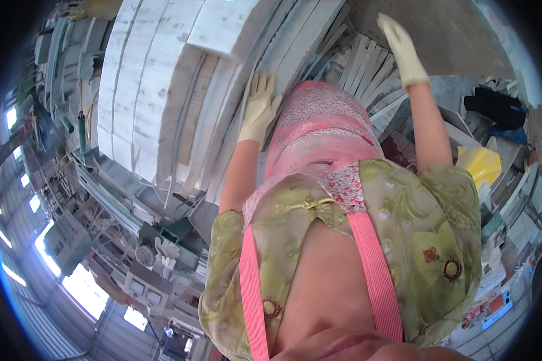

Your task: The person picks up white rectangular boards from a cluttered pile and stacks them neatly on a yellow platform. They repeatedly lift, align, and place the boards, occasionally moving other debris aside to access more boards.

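White slabs (pixel 149 69), streaked, straight-edged, upper left, left hand (pixel 259 109) against them, fingers spread, right hand (pixel 402 53) upper right, fingers released

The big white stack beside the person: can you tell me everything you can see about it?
The stack is made of long, straight-edged pieces packed side by side, white with faint grey marks and thin dark seams. They look hard, perhaps stone, but I can't be sure. One white block juts out near the top, and a tan strip shows in a gap. The stack slants up to the picture's top edge, left of the pink apron. The gloved left grip seems to rest flat against it.
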